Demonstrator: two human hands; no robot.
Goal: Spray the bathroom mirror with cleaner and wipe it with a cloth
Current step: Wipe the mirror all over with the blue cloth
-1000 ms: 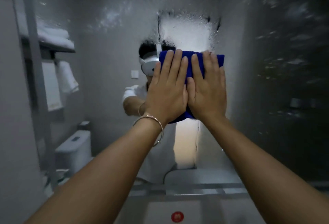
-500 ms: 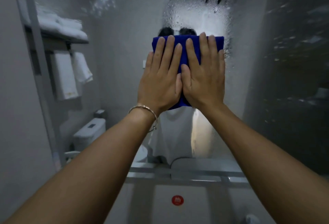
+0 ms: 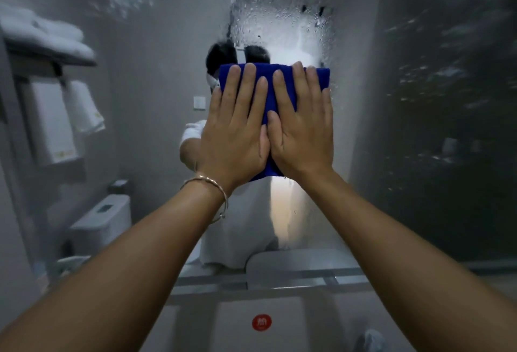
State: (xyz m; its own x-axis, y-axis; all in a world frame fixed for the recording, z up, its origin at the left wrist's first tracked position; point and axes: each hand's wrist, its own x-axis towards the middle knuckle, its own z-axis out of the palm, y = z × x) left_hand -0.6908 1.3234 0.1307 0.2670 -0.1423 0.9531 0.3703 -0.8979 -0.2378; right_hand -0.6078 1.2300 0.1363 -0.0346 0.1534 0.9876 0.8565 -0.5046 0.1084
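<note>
The bathroom mirror point(image 3: 405, 77) fills the head view, speckled with spray droplets near its top and right. A folded blue cloth point(image 3: 282, 83) lies flat against the glass at the middle. My left hand point(image 3: 237, 127) and my right hand point(image 3: 303, 127) press on it side by side, fingers straight and pointing up, thumbs touching. A gold bracelet circles my left wrist. The cloth's lower part is hidden under my palms. No spray bottle is in view.
The mirror reflects a person in white, a towel shelf point(image 3: 47, 43) with hanging towels at left, a toilet point(image 3: 103, 220) below it and a wall switch point(image 3: 199, 102). A white counter with a red sticker point(image 3: 261, 322) lies beneath the mirror.
Both hands slid the cloth up the mirror between the two earlier frames. Now they sit slightly lower and further right in the view, still pressed flat.
</note>
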